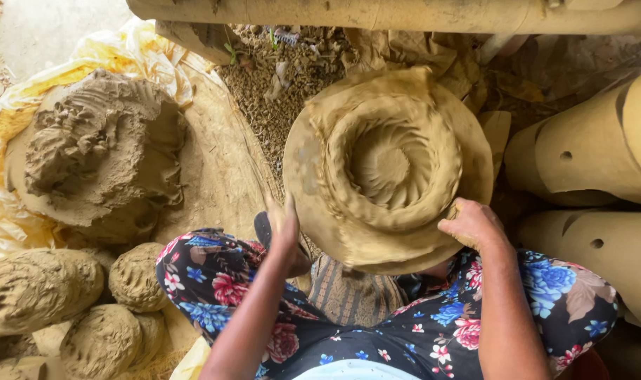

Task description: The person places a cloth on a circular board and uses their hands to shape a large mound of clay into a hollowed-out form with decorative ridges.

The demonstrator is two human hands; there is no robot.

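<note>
Clay pot (387, 165) sits on its round base disc between the knees, base disc's near edge right above the lap; walls are already raised into a thick ring with spiral finger ridges inside the hollow, so basic shape looks done, but rim is uneven and lumpy and the outer flange is rough, so I'd judge smoothing and thinning still left. Right hand (471, 222) rests on the near right edge of the pot, fingers curled over the rim and pressing clay, nothing else held. Left hand (284, 224) is at the near left edge, fingers straight and together, palm flat toward the pot's side, touching or just beside it, can't tell which; it holds nothing. Big clay heap (99, 148) sits on the yellow plastic sheet (11, 112) at far left, scraped and gouged, well apart from the pot. Four or so clay balls (134, 278) lie on the ground at near left, unused stock by the look of it. Finished clay cylinders (587, 155) with small holes lie at right, just beside the pot. Long pole (405, 14) runs along the far edge
</note>
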